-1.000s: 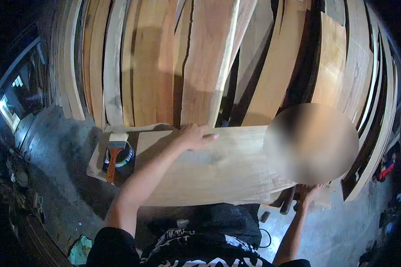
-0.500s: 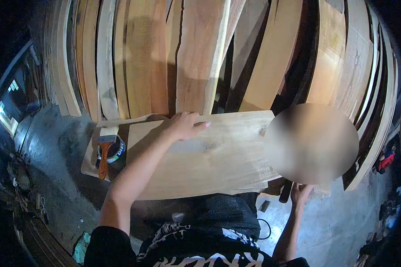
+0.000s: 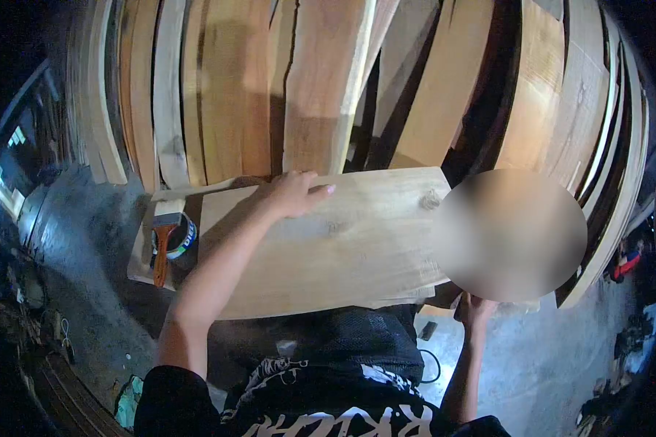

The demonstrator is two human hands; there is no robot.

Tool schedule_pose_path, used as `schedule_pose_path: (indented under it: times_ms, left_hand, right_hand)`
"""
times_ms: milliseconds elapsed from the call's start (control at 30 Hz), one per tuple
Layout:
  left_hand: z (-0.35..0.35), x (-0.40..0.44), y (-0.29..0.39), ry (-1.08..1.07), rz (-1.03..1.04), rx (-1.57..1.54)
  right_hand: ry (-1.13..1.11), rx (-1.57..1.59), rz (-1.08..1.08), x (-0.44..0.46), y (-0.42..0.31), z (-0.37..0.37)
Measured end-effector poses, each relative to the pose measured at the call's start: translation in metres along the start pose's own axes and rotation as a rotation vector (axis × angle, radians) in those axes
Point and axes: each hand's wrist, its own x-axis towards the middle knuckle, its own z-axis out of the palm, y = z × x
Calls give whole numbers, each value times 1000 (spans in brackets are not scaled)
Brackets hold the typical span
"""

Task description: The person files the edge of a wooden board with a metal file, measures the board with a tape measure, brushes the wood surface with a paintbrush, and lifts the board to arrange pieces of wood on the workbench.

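A pale wooden board (image 3: pixel 328 251) with a few knots lies flat in front of me. My left hand (image 3: pixel 290 195) grips its far edge, the fingers curled over the edge and the thumb stretched along the top face. My right hand (image 3: pixel 478 309) is low at the board's right end, its fingers closed. A blurred patch covers most of what is around that hand, so what it holds is hidden. Left of my left forearm, a flat paintbrush (image 3: pixel 162 251) with a brown handle rests across a can (image 3: pixel 186 240) with a blue, green and white label.
Tall wooden planks (image 3: pixel 321 95) stand side by side behind the board. Under the can and the board shows another wooden piece (image 3: pixel 140 266). Grey concrete floor (image 3: pixel 95 247) lies to the left, with stacked lumber (image 3: pixel 73 393) at the lower left.
The whole view has shifted slightly, with the board sitting a little higher and to the left. My right hand has moved a little left; my left hand keeps its place on the board.
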Motion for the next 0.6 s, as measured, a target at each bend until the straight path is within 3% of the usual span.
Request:
schedule_pose_path:
  times_ms: [33, 167, 600]
  left_hand:
    - [-1, 0, 0, 8, 10, 13]
    - [9, 2, -6, 131, 86, 71]
    - [8, 4, -1, 21, 52, 37]
  right_hand:
    - [14, -23, -49, 1, 0, -1]
    - [-119, -120, 138, -2, -26, -14]
    - [-205, -125, 256, -4, -23, -27]
